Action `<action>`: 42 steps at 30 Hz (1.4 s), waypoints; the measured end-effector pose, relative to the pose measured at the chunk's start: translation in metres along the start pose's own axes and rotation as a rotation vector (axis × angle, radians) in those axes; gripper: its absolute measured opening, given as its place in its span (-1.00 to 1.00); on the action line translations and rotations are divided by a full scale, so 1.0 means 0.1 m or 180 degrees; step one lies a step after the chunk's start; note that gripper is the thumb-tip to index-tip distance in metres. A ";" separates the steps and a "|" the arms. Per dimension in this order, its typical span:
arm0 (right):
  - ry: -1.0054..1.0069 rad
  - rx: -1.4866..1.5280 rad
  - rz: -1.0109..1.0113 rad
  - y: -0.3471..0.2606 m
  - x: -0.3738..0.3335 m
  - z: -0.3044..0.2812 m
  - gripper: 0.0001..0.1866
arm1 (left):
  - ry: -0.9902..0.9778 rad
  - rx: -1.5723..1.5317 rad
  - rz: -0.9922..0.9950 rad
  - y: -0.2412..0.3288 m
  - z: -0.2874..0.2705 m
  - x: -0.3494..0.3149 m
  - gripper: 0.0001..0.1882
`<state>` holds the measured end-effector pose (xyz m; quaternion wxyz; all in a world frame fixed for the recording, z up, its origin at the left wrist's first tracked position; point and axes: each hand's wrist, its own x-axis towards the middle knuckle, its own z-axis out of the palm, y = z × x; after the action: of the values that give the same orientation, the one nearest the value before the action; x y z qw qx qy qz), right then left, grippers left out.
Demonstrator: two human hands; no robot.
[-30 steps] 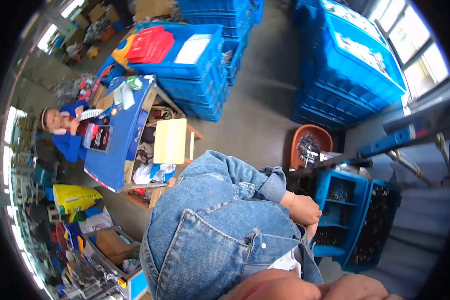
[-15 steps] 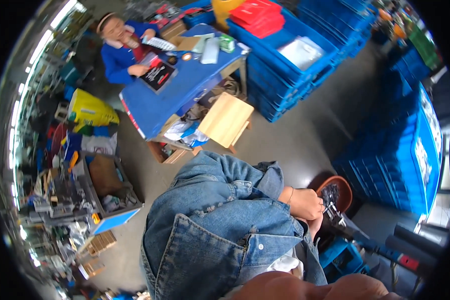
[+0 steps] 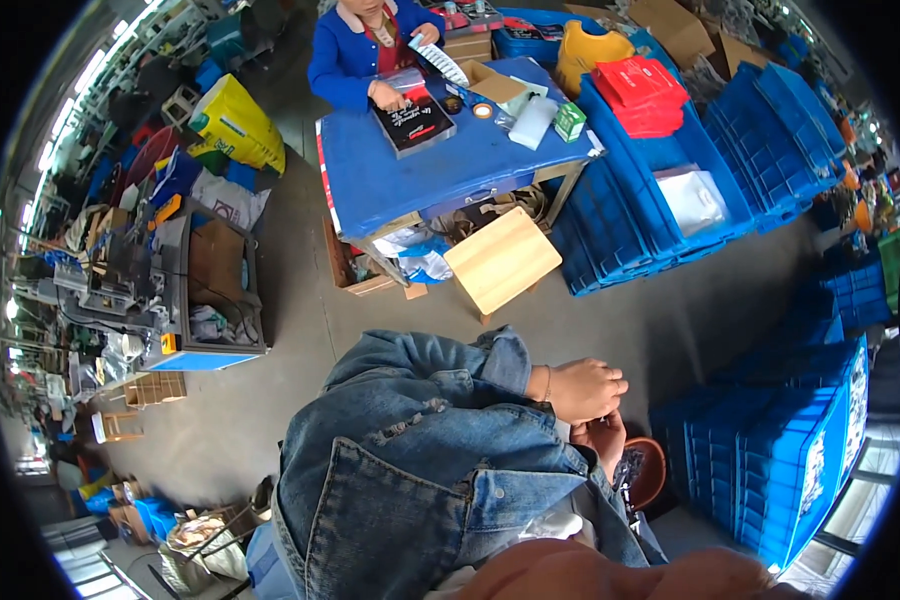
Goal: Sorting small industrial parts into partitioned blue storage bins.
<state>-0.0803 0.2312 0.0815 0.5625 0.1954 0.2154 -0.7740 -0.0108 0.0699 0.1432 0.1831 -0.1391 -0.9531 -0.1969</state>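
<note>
My left hand point(image 3: 582, 388), a thin bracelet at its wrist, reaches across from a denim sleeve point(image 3: 440, 385) with its fingers curled down. Just below it and touching it is my right hand point(image 3: 602, 440), its fingers bent inward. Both hands are closed together in front of my body. Whatever they hold, if anything, is hidden between the fingers. Beside the right hand stands a reddish-brown tub point(image 3: 650, 472) with small dark pieces inside, partly covered by my hand and sleeve.
Ahead is a blue-topped table point(image 3: 370, 180), where a person in a blue jacket point(image 3: 342, 65) handles a black-and-red package point(image 3: 412, 122). A wooden stool point(image 3: 503, 262) stands before it. Blue crates point(image 3: 610, 235) are stacked far right, more blue crates point(image 3: 750, 440) nearer. A grey cabinet point(image 3: 255, 300) is at left.
My view has swung, so the table, stool and crates sit farther right. Both hands have shifted slightly left in view, away from the tub, and stay together.
</note>
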 end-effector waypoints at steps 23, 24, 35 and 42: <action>0.0192 -0.0172 -0.0271 -0.19 -0.68 -0.31 -0.70 | -0.0213 -0.0288 0.0503 0.69 0.26 0.33 -0.88; 0.0185 -0.0158 -0.0304 -0.19 -0.73 -0.34 -0.70 | -0.0301 -0.0123 0.0659 0.73 0.29 0.35 -0.89; 0.0000 0.0339 -0.0749 -0.14 -1.03 -0.52 -0.68 | -0.0330 0.0034 0.0759 1.05 0.43 0.50 -0.88; -0.0076 0.0175 -0.0677 -0.12 -1.07 -0.58 -0.70 | -0.0681 -0.0026 0.0591 1.11 0.52 0.49 -0.86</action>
<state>-0.0570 0.3513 0.0929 0.4741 0.1776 0.2069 -0.8372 -0.0328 0.2000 0.1546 0.0973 -0.2477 -0.9493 -0.1671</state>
